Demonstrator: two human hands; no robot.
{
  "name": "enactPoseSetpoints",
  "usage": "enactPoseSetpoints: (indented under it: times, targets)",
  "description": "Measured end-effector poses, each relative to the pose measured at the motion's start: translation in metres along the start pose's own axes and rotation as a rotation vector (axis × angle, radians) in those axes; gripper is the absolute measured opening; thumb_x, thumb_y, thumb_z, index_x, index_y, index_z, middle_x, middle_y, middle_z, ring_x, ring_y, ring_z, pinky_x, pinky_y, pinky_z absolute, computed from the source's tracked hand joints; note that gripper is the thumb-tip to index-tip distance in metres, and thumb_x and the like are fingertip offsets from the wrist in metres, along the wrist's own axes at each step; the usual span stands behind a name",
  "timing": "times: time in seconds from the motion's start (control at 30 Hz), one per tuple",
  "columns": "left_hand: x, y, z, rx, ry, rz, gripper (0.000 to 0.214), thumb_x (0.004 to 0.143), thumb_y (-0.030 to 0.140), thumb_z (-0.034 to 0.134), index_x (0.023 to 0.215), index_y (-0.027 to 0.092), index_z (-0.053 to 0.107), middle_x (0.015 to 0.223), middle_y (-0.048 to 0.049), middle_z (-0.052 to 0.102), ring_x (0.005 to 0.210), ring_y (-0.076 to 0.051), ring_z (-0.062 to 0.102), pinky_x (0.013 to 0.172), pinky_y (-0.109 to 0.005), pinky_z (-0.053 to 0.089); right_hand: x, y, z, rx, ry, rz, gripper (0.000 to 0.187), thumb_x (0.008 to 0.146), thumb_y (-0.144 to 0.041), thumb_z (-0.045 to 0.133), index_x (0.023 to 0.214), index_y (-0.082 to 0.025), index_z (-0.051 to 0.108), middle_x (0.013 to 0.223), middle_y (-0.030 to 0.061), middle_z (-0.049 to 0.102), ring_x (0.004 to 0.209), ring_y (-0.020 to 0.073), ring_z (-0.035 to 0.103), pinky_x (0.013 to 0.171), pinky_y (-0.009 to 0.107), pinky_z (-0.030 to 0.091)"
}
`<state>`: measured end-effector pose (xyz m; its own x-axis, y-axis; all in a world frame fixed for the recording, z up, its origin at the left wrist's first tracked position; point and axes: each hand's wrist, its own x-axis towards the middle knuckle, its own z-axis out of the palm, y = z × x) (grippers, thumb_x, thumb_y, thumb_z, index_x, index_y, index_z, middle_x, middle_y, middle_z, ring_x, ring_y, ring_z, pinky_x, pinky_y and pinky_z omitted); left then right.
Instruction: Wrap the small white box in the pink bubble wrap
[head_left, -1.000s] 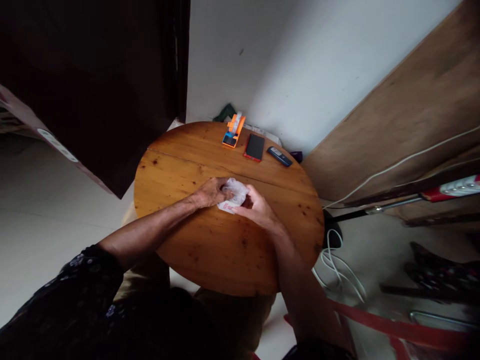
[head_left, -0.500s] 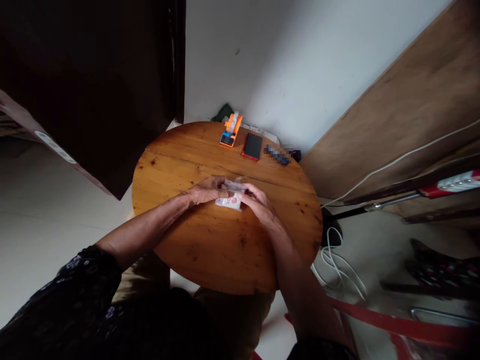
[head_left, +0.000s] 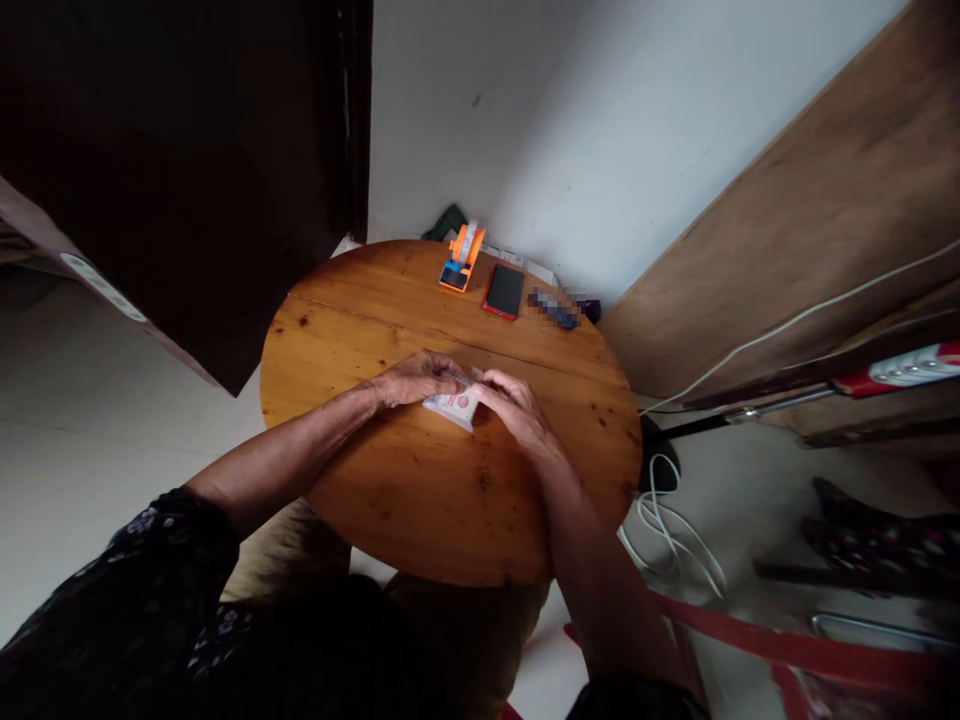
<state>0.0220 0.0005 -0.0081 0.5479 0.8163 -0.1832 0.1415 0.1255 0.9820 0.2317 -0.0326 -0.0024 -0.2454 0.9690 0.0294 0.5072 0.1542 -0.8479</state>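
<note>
Between my hands is a small clear plastic bag (head_left: 454, 408) with something white inside and reddish print on its face. My left hand (head_left: 421, 378) pinches the bag's upper left edge. On the other side, my right hand (head_left: 514, 402) grips its upper right edge between thumb and fingers. The bag's top edge is partly covered by my fingers, and its lower part hangs toward me, low over the round wooden table (head_left: 420, 500). Whether it touches the wood I cannot tell.
At the table's far side stand an orange and blue tape dispenser (head_left: 461, 258), a red-edged phone (head_left: 504, 290) and a blurred-out dark object (head_left: 555, 308). A white wall rises behind. White cable (head_left: 667, 520) lies coiled on the floor at right, beside a red chair frame (head_left: 735, 625).
The bag's top plastic, which stood up between my fingers, is now drawn down flatter. My fingers have come closer together along the top edge, and more of the printed face shows.
</note>
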Motion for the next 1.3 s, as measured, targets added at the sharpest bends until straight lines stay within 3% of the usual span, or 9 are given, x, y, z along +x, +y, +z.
enactPoseSetpoints:
  times: [0.2, 0.37, 0.7, 0.9, 1.2, 1.3]
  targets:
    - [-0.001, 0.0, 0.001, 0.048, -0.004, 0.018, 0.029, 0.074, 0.026, 0.07, 0.098, 0.011, 0.071, 0.078, 0.0002, 0.066, 0.066, -0.009, 0.054, 0.063, -0.023, 0.04, 0.004, 0.009, 0.009, 0.057, 0.146, -0.037, 0.032, 0.082, -0.054, 0.063, 0.083, -0.022, 0.068, 0.073, -0.0003, 0.064, 0.068, 0.0166, 0.056, 0.064, 0.029, 0.042]
    - [-0.003, 0.002, 0.002, 0.102, -0.022, 0.051, 0.028, 0.076, 0.026, 0.07, 0.1, 0.012, 0.071, 0.08, -0.0003, 0.066, 0.068, -0.01, 0.055, 0.064, -0.023, 0.04, 0.007, 0.011, 0.014, 0.093, 0.248, -0.13, 0.027, 0.083, -0.048, 0.066, 0.077, -0.021, 0.069, 0.076, 0.0013, 0.071, 0.072, 0.0182, 0.063, 0.07, 0.031, 0.05]
    - [0.002, -0.004, 0.008, -0.021, 0.005, 0.089, 0.04, 0.073, 0.02, 0.075, 0.109, 0.012, 0.062, 0.089, -0.0016, 0.066, 0.072, -0.01, 0.057, 0.067, -0.023, 0.044, 0.006, 0.007, 0.021, 0.143, 0.392, -0.181, 0.016, 0.082, -0.037, 0.068, 0.079, -0.022, 0.071, 0.081, 0.0023, 0.075, 0.076, 0.0183, 0.068, 0.073, 0.031, 0.055]
    - [-0.001, -0.001, 0.006, 0.059, 0.015, 0.027, 0.027, 0.079, 0.029, 0.07, 0.1, 0.012, 0.067, 0.077, 0.0005, 0.063, 0.066, -0.01, 0.053, 0.06, -0.022, 0.038, 0.004, 0.008, 0.024, 0.037, 0.39, -0.229, 0.016, 0.083, -0.035, 0.065, 0.078, -0.022, 0.073, 0.08, 0.0021, 0.076, 0.074, 0.0183, 0.07, 0.071, 0.03, 0.056]
    - [0.0, 0.001, 0.006, 0.224, 0.122, 0.103, 0.024, 0.084, 0.032, 0.061, 0.09, 0.011, 0.069, 0.069, 0.0014, 0.056, 0.063, -0.009, 0.045, 0.059, -0.023, 0.033, 0.0, 0.01, 0.03, -0.198, 0.366, -0.343, 0.02, 0.092, -0.033, 0.055, 0.09, -0.024, 0.073, 0.088, 0.0028, 0.077, 0.083, 0.0198, 0.072, 0.08, 0.032, 0.056]
    - [-0.001, 0.003, 0.003, 0.263, 0.137, 0.129, 0.028, 0.086, 0.036, 0.061, 0.094, 0.011, 0.07, 0.075, -0.0008, 0.061, 0.068, -0.011, 0.049, 0.063, -0.024, 0.036, 0.003, 0.012, 0.031, -0.269, 0.385, -0.378, 0.021, 0.093, -0.032, 0.053, 0.091, -0.025, 0.073, 0.086, 0.0035, 0.077, 0.083, 0.0211, 0.071, 0.082, 0.033, 0.055]
